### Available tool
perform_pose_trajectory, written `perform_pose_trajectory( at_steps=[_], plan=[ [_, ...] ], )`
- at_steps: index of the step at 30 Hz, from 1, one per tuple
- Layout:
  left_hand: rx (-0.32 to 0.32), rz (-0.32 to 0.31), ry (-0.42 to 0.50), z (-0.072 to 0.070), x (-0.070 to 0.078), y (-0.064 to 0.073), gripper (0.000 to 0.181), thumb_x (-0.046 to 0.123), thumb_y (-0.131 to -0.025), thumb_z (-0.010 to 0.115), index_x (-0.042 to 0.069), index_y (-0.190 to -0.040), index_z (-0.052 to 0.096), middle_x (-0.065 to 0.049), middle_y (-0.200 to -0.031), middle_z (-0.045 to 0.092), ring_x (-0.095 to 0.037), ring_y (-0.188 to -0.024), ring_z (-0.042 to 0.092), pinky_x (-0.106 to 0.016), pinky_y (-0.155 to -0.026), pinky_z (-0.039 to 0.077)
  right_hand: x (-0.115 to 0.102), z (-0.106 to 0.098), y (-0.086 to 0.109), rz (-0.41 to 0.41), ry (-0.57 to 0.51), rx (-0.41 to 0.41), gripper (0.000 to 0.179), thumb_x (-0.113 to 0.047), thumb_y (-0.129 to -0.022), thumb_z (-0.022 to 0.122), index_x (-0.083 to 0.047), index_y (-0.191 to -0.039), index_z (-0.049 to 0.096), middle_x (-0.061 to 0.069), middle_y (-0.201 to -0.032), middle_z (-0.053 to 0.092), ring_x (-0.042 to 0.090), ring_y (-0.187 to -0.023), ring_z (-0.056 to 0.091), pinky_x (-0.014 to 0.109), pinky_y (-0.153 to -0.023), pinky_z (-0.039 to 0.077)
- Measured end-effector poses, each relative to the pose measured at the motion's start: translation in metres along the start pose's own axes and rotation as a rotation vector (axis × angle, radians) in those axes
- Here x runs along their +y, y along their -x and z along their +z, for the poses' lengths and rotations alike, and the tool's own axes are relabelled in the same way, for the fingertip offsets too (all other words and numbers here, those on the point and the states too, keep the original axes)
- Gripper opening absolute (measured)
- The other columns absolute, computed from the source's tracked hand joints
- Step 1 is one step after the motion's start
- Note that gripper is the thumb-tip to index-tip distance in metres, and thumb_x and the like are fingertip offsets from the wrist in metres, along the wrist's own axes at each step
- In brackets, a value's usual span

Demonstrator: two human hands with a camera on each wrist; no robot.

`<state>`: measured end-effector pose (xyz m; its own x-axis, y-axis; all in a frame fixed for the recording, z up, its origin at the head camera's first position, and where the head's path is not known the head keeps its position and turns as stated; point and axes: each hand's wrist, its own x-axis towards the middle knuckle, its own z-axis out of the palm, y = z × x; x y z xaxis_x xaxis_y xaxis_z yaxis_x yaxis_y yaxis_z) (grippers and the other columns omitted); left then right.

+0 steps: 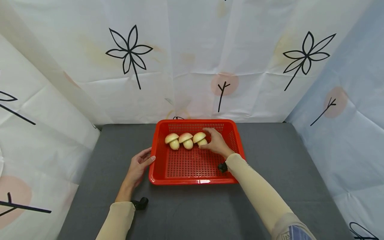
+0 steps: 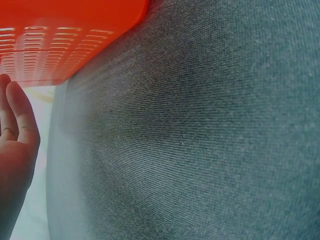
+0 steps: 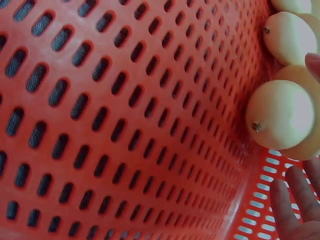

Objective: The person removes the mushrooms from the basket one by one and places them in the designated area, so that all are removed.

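Note:
Three yellow mushroom-shaped pieces with pinkish caps stand in a row inside a red plastic basket (image 1: 183, 181): a left piece (image 1: 174, 144), a middle piece (image 1: 188, 143) and a right piece (image 1: 199, 137). My right hand (image 1: 217, 143) reaches around the right piece, fingers by its cap and thumb by its stem. In the right wrist view, that piece's rounded stem end (image 3: 280, 115) lies between the thumb and the spread fingers (image 3: 295, 200); firm contact cannot be made out. At the basket's left rim, my left hand (image 1: 140, 166) rests with its thumb on the edge and extended fingers (image 2: 21, 110) along the outside.
The basket stands on a grey cloth-covered table (image 1: 186, 213). White patterned curtains (image 1: 192, 60) hang behind and at both sides. A black wrist camera (image 1: 141, 203) sits on my left wrist, and another camera (image 1: 222, 167) on my right.

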<state>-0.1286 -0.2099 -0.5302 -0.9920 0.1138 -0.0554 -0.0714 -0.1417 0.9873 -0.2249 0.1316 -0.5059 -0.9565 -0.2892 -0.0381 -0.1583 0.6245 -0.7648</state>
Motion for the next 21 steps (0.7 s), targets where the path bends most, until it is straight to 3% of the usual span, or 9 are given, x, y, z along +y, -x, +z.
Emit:
perform_pose_trajectory(
  at_steps=[7,21],
  plan=[
    [0.009,-0.002,0.006,0.0008,0.0000,-0.0008,0.052,0.000,-0.098,0.063,-0.012,-0.145,0.043,-0.007,-0.120,0.063,-0.012,-0.103,0.065,-0.025,-0.089,0.055,0.0001,0.0041,-0.0032,0.000,0.059,0.001,0.081,-0.011,-0.076,0.091,-0.001,-0.145,0.051,0.018,-0.142,0.052,0.036,-0.134,0.047,0.053,-0.110,0.039],
    [0.018,-0.003,0.036,0.0016,-0.0008,-0.0011,0.052,-0.002,-0.098,0.062,-0.013,-0.145,0.042,-0.005,-0.120,0.063,-0.013,-0.105,0.065,-0.025,-0.089,0.055,0.0040,0.0096,-0.0060,-0.006,0.109,-0.034,0.073,-0.008,-0.075,0.090,-0.001,-0.139,0.056,0.018,-0.132,0.056,0.038,-0.124,0.051,0.053,-0.104,0.043]
  ],
)
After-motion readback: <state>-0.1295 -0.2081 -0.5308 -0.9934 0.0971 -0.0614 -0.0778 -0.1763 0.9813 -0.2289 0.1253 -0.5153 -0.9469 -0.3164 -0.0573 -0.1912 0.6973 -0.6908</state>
